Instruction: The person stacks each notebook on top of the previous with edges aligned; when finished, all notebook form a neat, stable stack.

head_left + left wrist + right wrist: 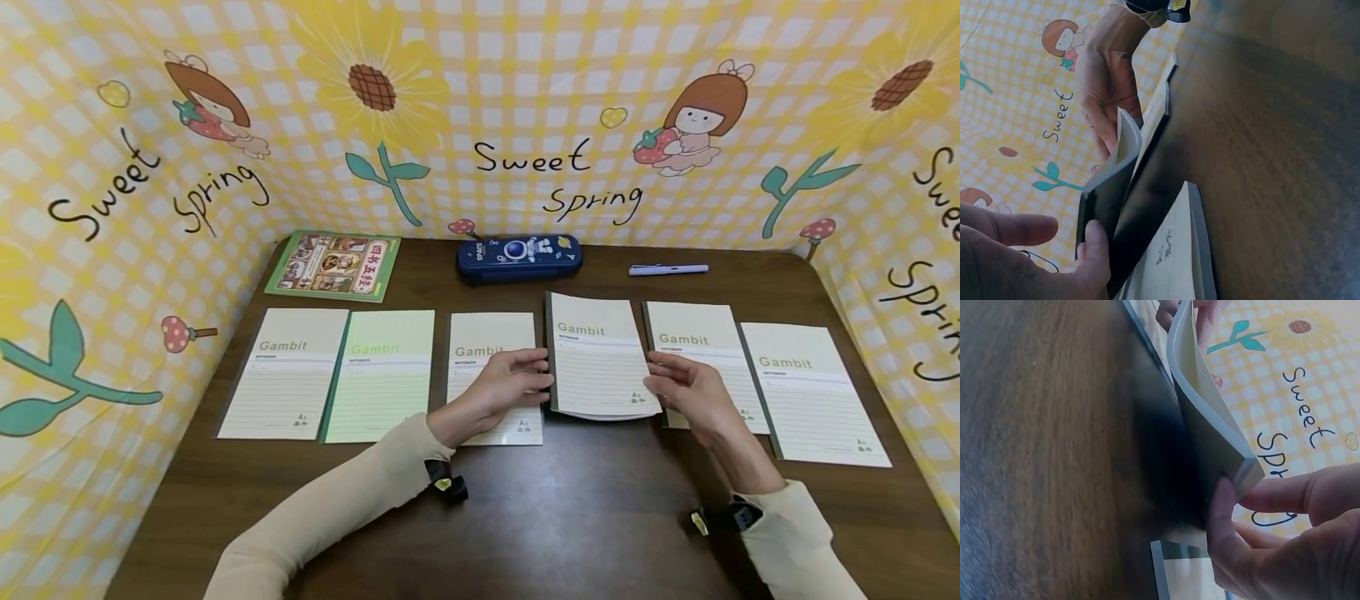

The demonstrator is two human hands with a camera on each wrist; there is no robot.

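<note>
A cream Gambit notebook (596, 358) is held up off the dark table, its lower edge bowed and its pages slightly parted. At the dark spine, my left hand (504, 387) grips it, fingertips under the cover in the left wrist view. My right hand (697, 396) pinches the lower right corner, thumb and fingers on opposite faces in the right wrist view. Beneath my left hand lies another cream notebook (487, 329), partly covered by it. A further cream notebook (690, 321) lies behind my right hand.
To the left lie a cream notebook (288, 392) and a green one (382, 396); another cream notebook (813, 400) lies far right. Along the back are an illustrated book (330, 265), a navy pencil case (517, 258) and a lavender pen (667, 269). Checked cloth (525, 100) surrounds the table.
</note>
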